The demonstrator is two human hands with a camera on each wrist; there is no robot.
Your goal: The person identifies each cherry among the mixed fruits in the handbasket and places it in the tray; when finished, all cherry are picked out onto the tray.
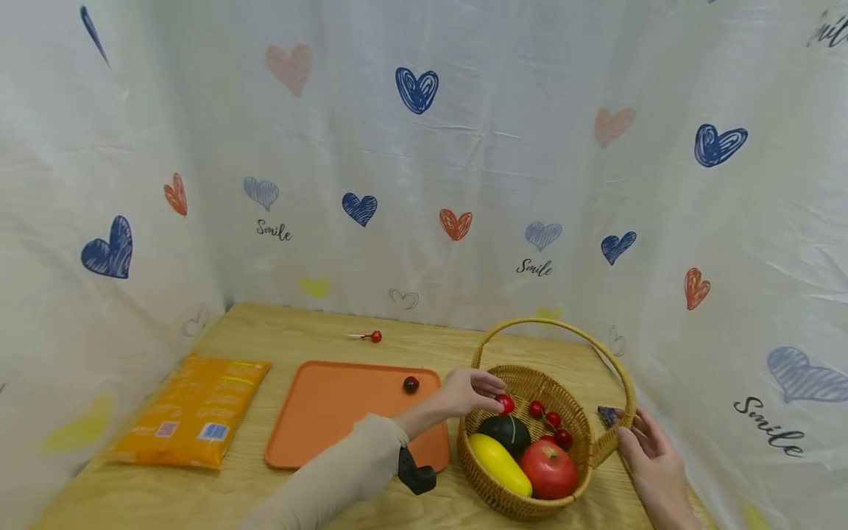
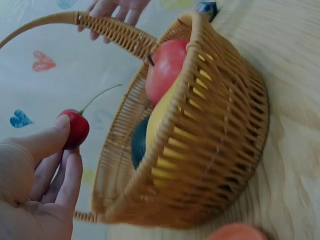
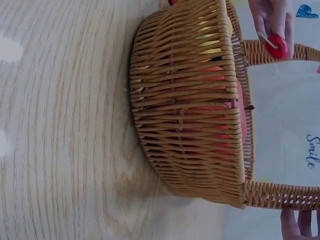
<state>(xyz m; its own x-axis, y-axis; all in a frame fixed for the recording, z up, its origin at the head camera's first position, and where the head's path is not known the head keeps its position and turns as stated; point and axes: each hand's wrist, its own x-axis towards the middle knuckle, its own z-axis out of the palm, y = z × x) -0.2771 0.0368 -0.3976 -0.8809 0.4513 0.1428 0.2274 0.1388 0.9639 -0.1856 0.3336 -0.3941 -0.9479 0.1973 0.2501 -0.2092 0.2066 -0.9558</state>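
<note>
A small, round, shiny red cherry with a thin green stem (image 1: 506, 404) is pinched between the thumb and bent fingers of the left hand (image 1: 467, 394), right of the lower centre of the head view, above the opening of a round tan wicker basket (image 1: 586, 430). At the right, the right hand (image 1: 652, 456) touches the basket's arched woven handle (image 1: 553, 322) near its base, fingers loosely extended along the outer side and thumb apart from them. Inside the basket, a long, smooth yellow fruit (image 1: 500, 465) lies at lower left, a large red apple-shaped fruit (image 1: 550, 470) at lower right, a dark green oval fruit (image 1: 506, 434) behind the yellow one, and several small red cherries (image 1: 553, 419) toward the right wall. Just right of the basket sits a small dark blue item (image 1: 606, 416), partly hidden. Left of the basket, at lower centre, lies a flat orange rectangular tray (image 1: 344, 419), a dark red round cherry (image 1: 411, 384) near its upper right corner. Beyond it is a red lollipop with a white stick (image 1: 375, 336); at lower left, a shiny orange-yellow plastic packet (image 1: 195, 408). All this rests on a pale wooden table (image 1: 430, 344), before a white heart-printed curtain (image 1: 477, 147) filling the upper frame.
</note>
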